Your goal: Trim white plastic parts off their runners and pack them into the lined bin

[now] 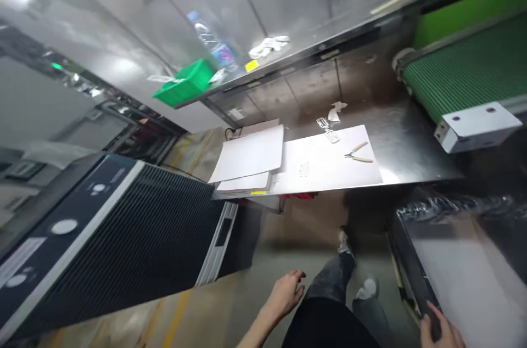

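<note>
My left hand (286, 294) hangs over the floor beside my leg. Its fingers are loosely bent and a little apart, with nothing in them. At the lower right, my right hand (442, 331) grips the rim of a dark box (418, 263), thumb and forefinger on either side of the edge; the frame cuts off part of this hand. Inside the box lies a white sheet (465, 276). On the metal bench ahead are white boards (253, 155), a pair of pliers with pale handles (359, 153) and small white looped pieces (328, 130).
A green conveyor belt (477, 68) with a white bracket (477, 127) stands at the right. The upper shelf bears a green bin (185, 84), a plastic bottle (212, 40) and white gloves (268, 47). A large dark ribbed machine (152, 227) fills the left.
</note>
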